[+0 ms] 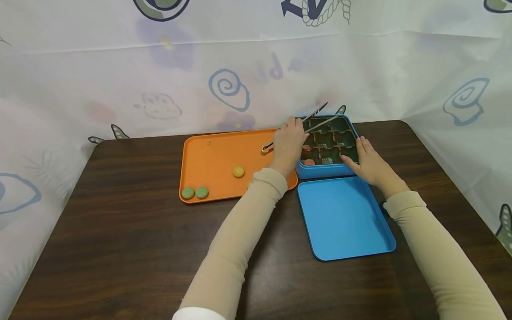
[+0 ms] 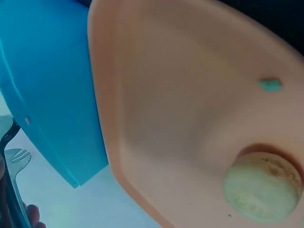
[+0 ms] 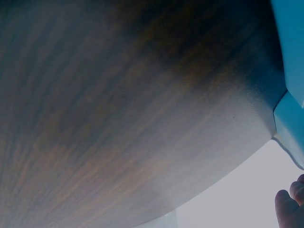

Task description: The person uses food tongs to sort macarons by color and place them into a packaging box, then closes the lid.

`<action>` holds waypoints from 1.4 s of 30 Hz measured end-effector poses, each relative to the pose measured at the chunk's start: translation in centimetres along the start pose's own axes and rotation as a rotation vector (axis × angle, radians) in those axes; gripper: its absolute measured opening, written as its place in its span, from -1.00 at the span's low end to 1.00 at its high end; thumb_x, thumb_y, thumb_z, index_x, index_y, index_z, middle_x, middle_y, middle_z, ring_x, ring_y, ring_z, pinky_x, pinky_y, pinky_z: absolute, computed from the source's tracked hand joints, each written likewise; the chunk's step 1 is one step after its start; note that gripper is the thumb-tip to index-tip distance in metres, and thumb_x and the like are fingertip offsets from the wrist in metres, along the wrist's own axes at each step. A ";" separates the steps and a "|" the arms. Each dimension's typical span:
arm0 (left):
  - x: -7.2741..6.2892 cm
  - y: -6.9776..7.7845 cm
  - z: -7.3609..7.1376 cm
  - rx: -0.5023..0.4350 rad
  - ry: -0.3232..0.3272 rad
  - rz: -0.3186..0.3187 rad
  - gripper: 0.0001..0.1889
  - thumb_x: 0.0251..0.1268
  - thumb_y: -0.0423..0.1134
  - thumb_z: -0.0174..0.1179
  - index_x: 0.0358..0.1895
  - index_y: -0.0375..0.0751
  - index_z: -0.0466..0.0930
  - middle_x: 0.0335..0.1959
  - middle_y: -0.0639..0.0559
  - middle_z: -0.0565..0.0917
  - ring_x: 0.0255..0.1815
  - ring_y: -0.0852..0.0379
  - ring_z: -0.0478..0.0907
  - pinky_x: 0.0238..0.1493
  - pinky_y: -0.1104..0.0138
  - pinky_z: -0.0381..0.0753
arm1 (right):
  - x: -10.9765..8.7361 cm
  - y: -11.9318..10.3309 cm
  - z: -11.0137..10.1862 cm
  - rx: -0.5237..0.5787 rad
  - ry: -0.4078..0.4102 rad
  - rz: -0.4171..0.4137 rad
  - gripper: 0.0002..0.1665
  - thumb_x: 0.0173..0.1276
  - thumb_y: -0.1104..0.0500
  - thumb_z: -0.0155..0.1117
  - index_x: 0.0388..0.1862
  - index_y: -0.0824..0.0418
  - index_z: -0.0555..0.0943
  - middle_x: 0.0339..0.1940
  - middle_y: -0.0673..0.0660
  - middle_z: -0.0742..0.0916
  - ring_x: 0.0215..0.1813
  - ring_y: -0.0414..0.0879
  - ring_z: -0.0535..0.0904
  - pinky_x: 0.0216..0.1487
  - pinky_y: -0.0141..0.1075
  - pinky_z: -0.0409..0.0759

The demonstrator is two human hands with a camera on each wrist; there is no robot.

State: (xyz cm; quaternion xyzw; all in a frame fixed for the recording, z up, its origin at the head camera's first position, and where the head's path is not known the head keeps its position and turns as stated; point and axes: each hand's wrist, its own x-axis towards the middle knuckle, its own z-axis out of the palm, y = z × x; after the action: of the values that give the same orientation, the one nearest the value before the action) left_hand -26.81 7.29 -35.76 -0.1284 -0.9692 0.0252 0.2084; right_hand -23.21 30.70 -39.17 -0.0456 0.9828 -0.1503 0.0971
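Note:
In the head view my left hand point(image 1: 289, 144) grips a pair of metal tongs point(image 1: 322, 123) by the middle. Their two arms spread apart over the back of the blue box point(image 1: 326, 171), and the bent end sticks out left over the orange tray point(image 1: 224, 151). A forked tip of the tongs point(image 2: 18, 160) shows in the left wrist view. My right hand point(image 1: 370, 164) rests on the box's right side, fingers extended along the rim and thumb over the front corner. Inside the box is a dark divided insert point(image 1: 325, 140); pink macarons point(image 1: 309, 162) sit in its left compartments.
On the tray lie two green macarons point(image 1: 195, 193) at the front left and a yellow macaron point(image 1: 238, 172); my left forearm partly hides another yellow one. A green crumb point(image 2: 270, 85) lies there too. The blue lid point(image 1: 346, 218) lies on the dark table point(image 1: 132, 249) before the box.

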 end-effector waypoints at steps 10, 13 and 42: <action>-0.4 -0.7 -0.2 -0.022 -0.050 0.011 -0.49 0.40 0.18 -0.06 0.15 -0.13 0.44 -0.03 0.04 0.55 -0.21 0.22 0.60 -0.25 0.49 0.63 | -0.1 0.0 -0.1 -0.001 0.000 -0.005 0.15 0.41 -0.46 -0.36 0.51 0.38 -0.40 0.55 0.40 -0.23 0.56 0.35 -0.29 0.46 0.29 -0.14; -0.5 -1.3 -0.7 -0.017 -0.022 0.032 -0.49 0.40 0.19 -0.05 0.14 -0.14 0.46 -0.06 0.03 0.57 -0.25 0.21 0.59 -0.29 0.48 0.63 | 0.0 0.0 -0.1 -0.005 -0.001 -0.003 0.16 0.40 -0.46 -0.37 0.51 0.37 -0.42 0.55 0.40 -0.24 0.56 0.35 -0.30 0.46 0.28 -0.14; -12.2 -17.1 -4.1 -0.266 -0.015 0.088 -0.50 0.25 0.06 0.22 0.09 -0.24 0.56 -0.21 -0.15 0.60 -0.62 0.05 0.50 -0.69 0.29 0.43 | -0.4 -0.3 0.1 0.019 0.005 0.006 0.16 0.40 -0.46 -0.36 0.50 0.39 -0.41 0.54 0.41 -0.24 0.56 0.35 -0.28 0.44 0.31 -0.11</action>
State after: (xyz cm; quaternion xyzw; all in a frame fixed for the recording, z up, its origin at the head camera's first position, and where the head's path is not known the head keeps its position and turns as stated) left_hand -18.50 -12.42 -35.13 -0.1973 -0.9589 -0.0936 0.1810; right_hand -22.78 30.43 -39.11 -0.0412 0.9817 -0.1595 0.0957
